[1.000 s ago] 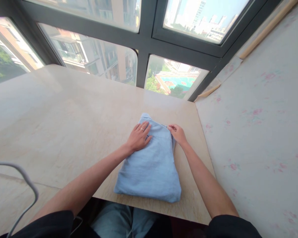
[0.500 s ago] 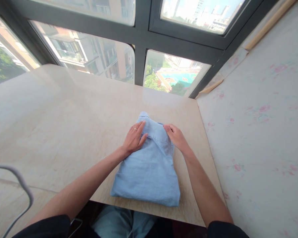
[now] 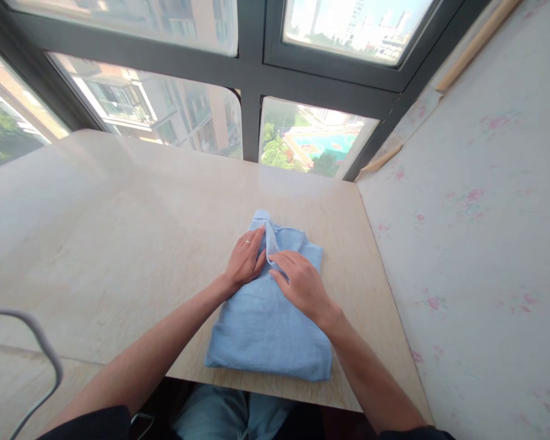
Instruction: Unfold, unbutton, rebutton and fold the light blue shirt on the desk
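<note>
A folded light-blue shirt (image 3: 266, 333) lies on the pale marble-look table (image 3: 119, 232), near its front edge. My left hand (image 3: 245, 261), with a ring on one finger, lies flat on the shirt's upper left part beside the collar, fingers stretched out. My right hand (image 3: 300, 282) rests flat on the shirt just right of the left hand, fingers extended and pressing the cloth below the collar. Neither hand grips anything.
A grey wire hanger (image 3: 36, 342) sticks in at the lower left. A floral-patterned wall (image 3: 476, 244) borders the table on the right. Dark-framed windows (image 3: 252, 79) run along the far side. My lap in jeans shows under the table edge.
My right hand has moved left from the shirt's right edge onto its middle, next to the left hand. The left hand stayed near the collar.
</note>
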Motion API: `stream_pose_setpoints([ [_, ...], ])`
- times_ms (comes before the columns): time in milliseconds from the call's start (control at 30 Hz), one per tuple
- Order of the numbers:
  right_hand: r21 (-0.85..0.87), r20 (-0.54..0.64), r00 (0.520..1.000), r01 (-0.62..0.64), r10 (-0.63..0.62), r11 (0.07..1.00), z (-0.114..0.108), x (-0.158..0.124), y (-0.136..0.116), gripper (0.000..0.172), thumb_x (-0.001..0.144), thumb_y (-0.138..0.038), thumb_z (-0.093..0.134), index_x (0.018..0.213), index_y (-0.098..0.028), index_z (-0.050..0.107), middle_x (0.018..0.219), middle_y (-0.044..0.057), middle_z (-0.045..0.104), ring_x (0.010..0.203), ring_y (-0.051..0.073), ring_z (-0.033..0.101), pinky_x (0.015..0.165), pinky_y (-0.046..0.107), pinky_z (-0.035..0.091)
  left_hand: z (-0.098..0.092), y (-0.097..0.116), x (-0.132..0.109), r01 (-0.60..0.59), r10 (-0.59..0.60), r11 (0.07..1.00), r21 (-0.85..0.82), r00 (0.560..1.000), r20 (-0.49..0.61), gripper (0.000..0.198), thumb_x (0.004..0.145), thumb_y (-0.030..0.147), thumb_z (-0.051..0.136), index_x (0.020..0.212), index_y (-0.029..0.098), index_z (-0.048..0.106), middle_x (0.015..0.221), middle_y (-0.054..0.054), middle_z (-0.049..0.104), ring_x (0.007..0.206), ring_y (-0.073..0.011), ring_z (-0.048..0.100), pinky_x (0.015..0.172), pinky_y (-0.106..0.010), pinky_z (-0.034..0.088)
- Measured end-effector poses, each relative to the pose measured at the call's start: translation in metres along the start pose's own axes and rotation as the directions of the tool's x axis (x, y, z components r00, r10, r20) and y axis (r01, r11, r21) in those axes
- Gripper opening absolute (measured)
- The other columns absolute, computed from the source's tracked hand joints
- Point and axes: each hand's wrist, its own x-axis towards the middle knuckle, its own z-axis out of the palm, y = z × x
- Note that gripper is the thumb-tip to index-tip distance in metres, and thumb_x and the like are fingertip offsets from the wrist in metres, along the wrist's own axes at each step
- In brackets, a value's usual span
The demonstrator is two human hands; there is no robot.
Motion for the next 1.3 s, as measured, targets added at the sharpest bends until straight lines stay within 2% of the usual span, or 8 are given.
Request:
stream_pose_setpoints([
  [133, 0.243, -0.114, 0.993, -0.008, 0.037, 0.97, -0.008, -0.002, 0.016, 0.023, 0.093, -0.021, 0.053, 0.112, -0.022, 0.066, 0.108, 0.008, 0.067, 0.103, 0.022, 0.062, 0.092, 0.04, 0.051, 0.0, 0.002, 0.001, 0.022, -0.022, 1.0, 0.02, 1.0, 0.002, 0.062, 0.099, 0.036, 0.037, 0.153, 0.011, 0.021, 0.143, -0.022, 0.048, 0.133, -0.031, 0.044, 0.109, -0.049, 0.037],
  [267, 0.513, -0.263, 0.893, -0.192, 0.366, 0.837, -0.007, -0.004, 0.069, 0.031, 0.089, -0.024, 0.044, 0.112, -0.021, 0.065, 0.107, 0.008, 0.066, 0.093, 0.019, 0.064, 0.073, 0.034, 0.055, 0.0, 0.003, 0.002, 0.036, -0.037, 0.998, 0.042, 0.999, 0.027, 0.062, 0.099, 0.037, 0.037, 0.152, 0.011, 0.023, 0.143, -0.02, 0.048, 0.132, -0.0305, 0.045, 0.11, -0.049, 0.036],
  [333, 0.454, -0.295, 0.802, -0.361, 0.52, 0.815, -0.004, -0.004, 0.1, 0.032, 0.082, -0.021, 0.048, 0.108, -0.017, 0.066, 0.105, 0.01, 0.067, 0.092, 0.021, 0.064, 0.075, 0.035, 0.054, 0.0, 0.003, 0.002, 0.044, -0.047, 0.997, 0.055, 0.998, 0.041, 0.061, 0.098, 0.038, 0.037, 0.152, 0.012, 0.024, 0.143, -0.02, 0.049, 0.132, -0.0305, 0.045, 0.111, -0.05, 0.035],
  [433, 0.225, -0.149, 0.841, -0.484, 0.52, 0.846, 0.001, -0.003, 0.127, 0.028, 0.078, -0.02, 0.053, 0.1, -0.017, 0.07, 0.101, 0.01, 0.069, 0.086, 0.02, 0.063, 0.079, 0.034, 0.05, 0.0, 0.003, 0.002, 0.045, -0.049, 0.996, 0.074, 0.998, 0.049, 0.061, 0.098, 0.038, 0.037, 0.152, 0.012, 0.025, 0.143, -0.019, 0.049, 0.132, -0.0301, 0.045, 0.112, -0.049, 0.033],
  [533, -0.016, -0.009, 0.887, -0.462, 0.462, 0.887, 0.004, 0.0, 0.127, 0.027, 0.081, -0.014, 0.05, 0.095, -0.019, 0.072, 0.096, 0.008, 0.07, 0.088, 0.02, 0.062, 0.078, 0.029, 0.046, 0.0, 0.003, 0.002, 0.038, -0.042, 0.996, 0.085, 0.998, 0.052, 0.06, 0.098, 0.037, 0.037, 0.151, 0.011, 0.027, 0.142, -0.019, 0.05, 0.132, -0.0296, 0.045, 0.113, -0.048, 0.033],
  [733, -0.312, -0.013, 0.824, -0.541, 0.566, 0.781, 0.003, 0.009, 0.103, 0.03, 0.085, -0.013, 0.046, 0.091, -0.019, 0.076, 0.095, 0.014, 0.073, 0.085, 0.023, 0.066, 0.068, 0.028, 0.042, -0.001, 0.004, 0.003, 0.046, -0.052, 0.994, 0.1, 0.997, 0.058, 0.059, 0.098, 0.038, 0.037, 0.15, 0.011, 0.03, 0.141, -0.019, 0.051, 0.131, -0.0298, 0.046, 0.111, -0.048, 0.035],
  [867, -0.295, -0.02, 0.784, -0.598, 0.621, 0.745, -0.002, 0.011, 0.102, 0.026, 0.083, -0.018, 0.053, 0.081, -0.022, 0.078, 0.085, 0.012, 0.076, 0.079, 0.024, 0.069, 0.062, 0.029, 0.041, -0.001, 0.004, 0.003, 0.041, -0.047, 0.993, 0.109, 0.997, 0.056, 0.057, 0.098, 0.038, 0.038, 0.148, 0.01, 0.033, 0.14, -0.019, 0.051, 0.13, -0.0294, 0.047, 0.112, -0.048, 0.033],
  [1300, -0.026, -0.175, 0.756, -0.644, 0.631, 0.765, -0.009, -0.015, 0.131, 0.016, 0.074, -0.026, 0.063, 0.076, -0.021, 0.077, 0.074, 0.005, 0.076, 0.072, 0.021, 0.068, 0.066, 0.028, 0.045, -0.001, 0.006, 0.004, 0.077, -0.089, 0.987, 0.14, 0.993, 0.08, 0.056, 0.097, 0.038, 0.039, 0.147, 0.012, 0.036, 0.142, -0.018, 0.051, 0.13, -0.0294, 0.046, 0.113, -0.047, 0.031],
])
